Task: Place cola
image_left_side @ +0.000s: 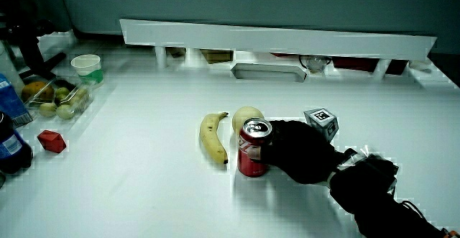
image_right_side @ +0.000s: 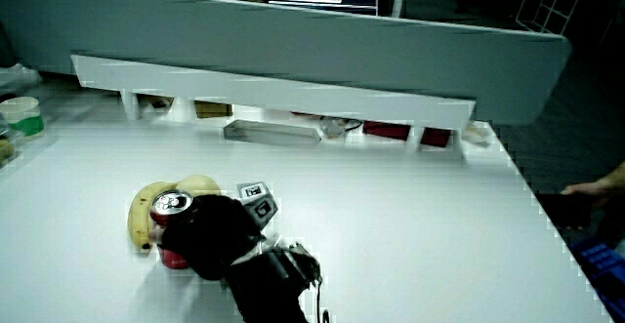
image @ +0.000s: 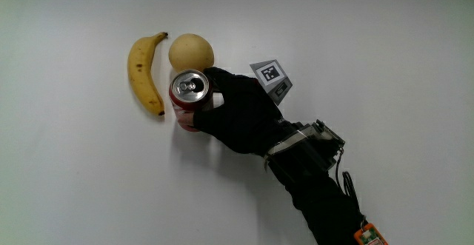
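A red cola can (image: 188, 97) with a silver top stands upright on the white table (image: 370, 52), just nearer to the person than a pale round fruit (image: 190, 51) and beside a banana (image: 144, 73). The hand (image: 235, 112) is beside the can with its fingers wrapped around the can's side. In both side views the can (image_left_side: 252, 150) (image_right_side: 170, 228) rests on the table with the hand (image_left_side: 298, 150) (image_right_side: 208, 235) closed on it. The patterned cube (image: 270, 78) sits on the hand's back.
A clear tray of small fruit (image_left_side: 57, 98), a white cup (image_left_side: 87, 67), a red cube (image_left_side: 51, 141) and a dark bottle (image_left_side: 11, 148) stand at the table's edge in a side view. A low white partition (image_left_side: 287, 40) runs along the table.
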Available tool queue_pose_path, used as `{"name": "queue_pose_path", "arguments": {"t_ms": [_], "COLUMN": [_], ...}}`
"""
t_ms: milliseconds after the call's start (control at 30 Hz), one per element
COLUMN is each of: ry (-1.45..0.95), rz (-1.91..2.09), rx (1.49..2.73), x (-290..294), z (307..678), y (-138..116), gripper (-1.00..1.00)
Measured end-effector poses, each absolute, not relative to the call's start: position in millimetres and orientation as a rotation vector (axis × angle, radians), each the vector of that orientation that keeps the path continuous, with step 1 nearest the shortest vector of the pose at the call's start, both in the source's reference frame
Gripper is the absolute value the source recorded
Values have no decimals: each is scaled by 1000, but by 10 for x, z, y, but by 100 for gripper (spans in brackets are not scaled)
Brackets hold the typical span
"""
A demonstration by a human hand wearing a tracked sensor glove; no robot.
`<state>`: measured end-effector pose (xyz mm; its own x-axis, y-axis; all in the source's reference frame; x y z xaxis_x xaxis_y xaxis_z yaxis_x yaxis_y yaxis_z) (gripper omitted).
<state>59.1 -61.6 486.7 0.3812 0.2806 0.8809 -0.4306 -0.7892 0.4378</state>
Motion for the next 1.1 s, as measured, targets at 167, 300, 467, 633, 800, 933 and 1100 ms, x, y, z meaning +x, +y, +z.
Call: {"name": "queue_pose_path", "arguments": {"t_ms": [167,300,467,633,800,933,1100], "ry": [-140,-136,-128,-159,-170,-174,-153], "rz": [1463,1467,1450,1440,1376,1274,1140], "rx": [1990,1989,1968,1859,1904,1956,1961], "x": [580,577,614,728,908,1091,1322], "z": [4868,4881,4937,4876,4676,4446,4112], "y": [-596,-583,-557,-484,-353,-192,44], "gripper": [-5,-25,-50,-75,-100,-100,-100]}}
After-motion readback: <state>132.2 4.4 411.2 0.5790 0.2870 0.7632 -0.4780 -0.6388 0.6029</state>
